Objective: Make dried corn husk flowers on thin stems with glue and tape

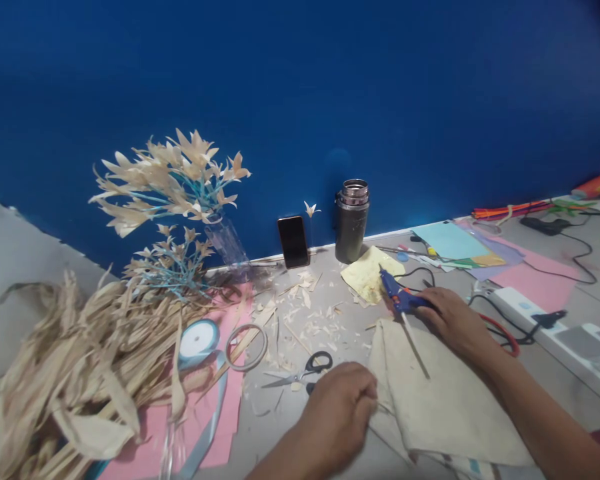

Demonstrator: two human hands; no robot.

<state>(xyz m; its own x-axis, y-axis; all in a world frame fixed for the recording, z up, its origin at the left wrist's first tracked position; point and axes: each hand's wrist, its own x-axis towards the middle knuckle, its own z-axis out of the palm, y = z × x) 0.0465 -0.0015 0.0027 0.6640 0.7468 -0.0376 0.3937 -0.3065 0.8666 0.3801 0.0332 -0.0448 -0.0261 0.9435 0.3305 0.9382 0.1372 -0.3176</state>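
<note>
**Glue gun over the cloth**

I see my left hand [337, 407] clenched, pinching the beige cloth's [445, 400] left edge on the worktop [330, 313]. The blue glue gun [399, 297], stick trailing behind, lies at the cloth's top edge, grasped by my right hand [453, 320].

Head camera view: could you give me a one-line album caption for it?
Right hand grips a blue glue gun over folded cloth; left hand pinches the cloth edge beside scissors.

Matt beige cloth [445, 393], seemingly plastic glue gun [399, 297], metal flask [351, 221].
</note>
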